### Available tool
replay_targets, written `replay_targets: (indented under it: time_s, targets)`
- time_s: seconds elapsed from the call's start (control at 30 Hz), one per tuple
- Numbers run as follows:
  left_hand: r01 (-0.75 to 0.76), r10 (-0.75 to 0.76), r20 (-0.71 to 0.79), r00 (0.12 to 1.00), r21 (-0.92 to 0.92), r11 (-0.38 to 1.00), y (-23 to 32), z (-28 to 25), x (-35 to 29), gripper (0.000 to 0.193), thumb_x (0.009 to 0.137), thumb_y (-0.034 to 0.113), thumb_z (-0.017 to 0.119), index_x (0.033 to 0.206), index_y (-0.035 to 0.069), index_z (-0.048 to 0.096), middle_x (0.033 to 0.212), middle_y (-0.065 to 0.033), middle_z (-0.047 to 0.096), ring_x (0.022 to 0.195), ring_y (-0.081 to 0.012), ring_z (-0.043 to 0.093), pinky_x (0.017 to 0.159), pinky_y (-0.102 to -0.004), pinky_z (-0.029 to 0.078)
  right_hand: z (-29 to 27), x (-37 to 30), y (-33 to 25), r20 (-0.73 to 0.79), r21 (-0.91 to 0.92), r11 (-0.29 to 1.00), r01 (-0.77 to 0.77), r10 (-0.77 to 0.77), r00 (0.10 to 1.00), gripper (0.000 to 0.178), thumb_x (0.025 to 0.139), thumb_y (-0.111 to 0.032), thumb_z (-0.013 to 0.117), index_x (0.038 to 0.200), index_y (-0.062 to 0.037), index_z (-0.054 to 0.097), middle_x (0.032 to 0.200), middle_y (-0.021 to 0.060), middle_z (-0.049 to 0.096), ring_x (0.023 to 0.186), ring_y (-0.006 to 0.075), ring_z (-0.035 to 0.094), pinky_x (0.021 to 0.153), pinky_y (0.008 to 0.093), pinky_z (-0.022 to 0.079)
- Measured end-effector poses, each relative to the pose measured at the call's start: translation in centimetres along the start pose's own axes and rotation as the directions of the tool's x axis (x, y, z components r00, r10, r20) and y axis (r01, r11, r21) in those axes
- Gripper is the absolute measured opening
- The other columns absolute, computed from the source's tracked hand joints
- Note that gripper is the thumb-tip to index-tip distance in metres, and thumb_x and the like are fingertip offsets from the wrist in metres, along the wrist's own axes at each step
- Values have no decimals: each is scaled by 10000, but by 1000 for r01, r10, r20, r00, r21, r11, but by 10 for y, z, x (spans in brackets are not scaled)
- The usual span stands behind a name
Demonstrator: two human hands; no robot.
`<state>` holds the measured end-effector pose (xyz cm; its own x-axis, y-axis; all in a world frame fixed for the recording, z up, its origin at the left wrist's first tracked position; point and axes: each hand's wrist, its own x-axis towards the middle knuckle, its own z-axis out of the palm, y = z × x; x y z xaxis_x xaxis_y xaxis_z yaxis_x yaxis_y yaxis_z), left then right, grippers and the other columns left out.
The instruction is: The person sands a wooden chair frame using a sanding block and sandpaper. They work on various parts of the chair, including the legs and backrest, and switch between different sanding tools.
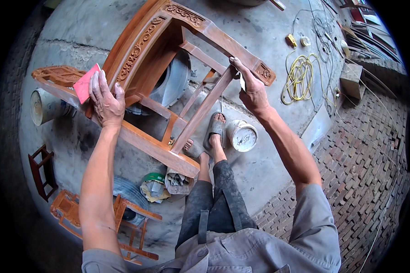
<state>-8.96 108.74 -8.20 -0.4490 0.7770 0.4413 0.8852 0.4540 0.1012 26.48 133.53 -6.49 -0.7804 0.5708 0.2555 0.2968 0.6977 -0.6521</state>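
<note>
A carved reddish-brown wooden chair (pixel 136 98) is tipped over in front of me, its legs and rails toward my feet. Pale dust coats parts of its wood. At the left, my left hand (pixel 107 102) presses a pink sheet of sandpaper (pixel 84 86) to the chair's edge, fingers together along the sheet. My right hand (pixel 253 93) grips the chair where a rail meets a leg, near the carved end at the right. Something small and pale shows beside its palm; its kind I cannot make out.
A white bucket (pixel 243 136) stands by my feet. Grey round tubs sit behind the chair, a bucket (pixel 45 107) at far left. Small wooden chair frames (pixel 68 207) lie lower left, beside a green-rimmed pail (pixel 154 184). Coiled yellow cable (pixel 299 78) lies at right, near brick paving (pixel 351 168).
</note>
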Motion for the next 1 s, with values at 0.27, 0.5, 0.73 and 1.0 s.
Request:
replay_targets:
  time_s: [0.27, 0.5, 0.73, 1.0]
  targets:
    - [-8, 8, -7, 1000, 7, 1000, 0, -1, 1, 615, 983, 272, 596, 1510, 3, 429, 1502, -199, 448, 1406, -382, 404, 1188, -507, 331, -8, -15, -7, 41, -99, 994, 56, -52, 998, 765, 793, 82, 587, 1527, -80, 448, 1422, 176, 603, 1165, 374, 659, 916, 456, 565]
    - [0, 0, -11, 1000, 2, 1000, -2, -6, -3, 607, 976, 272, 611, 1493, 1, 447, 1485, -198, 466, 1406, -385, 404, 1179, -510, 344, -1, -39, -13, -35, -93, 992, -91, 88, 996, 820, 754, 122, 563, 1536, -76, 414, 1355, 189, 637, 1101, 400, 655, 915, 463, 539]
    - [-20, 20, -21, 1000, 9, 1000, 1, 0, 2, 604, 964, 263, 623, 1482, 0, 459, 1469, -207, 474, 1388, -388, 418, 1174, -510, 355, 56, -82, -75, 108, 9, 992, -127, 125, 986, 917, 740, 103, 561, 1600, -115, 325, 1382, 197, 623, 1138, 411, 652, 942, 472, 543]
    - [-11, 10, -43, 999, -29, 1000, 1, 2, 4, 600, 966, 268, 618, 1478, -3, 463, 1467, -222, 475, 1384, -392, 419, 1170, -511, 337, 35, -79, -77, 368, -60, 968, -245, 249, 896, 865, 797, -31, 634, 1597, -226, 367, 1272, 210, 659, 1077, 403, 661, 854, 481, 580]
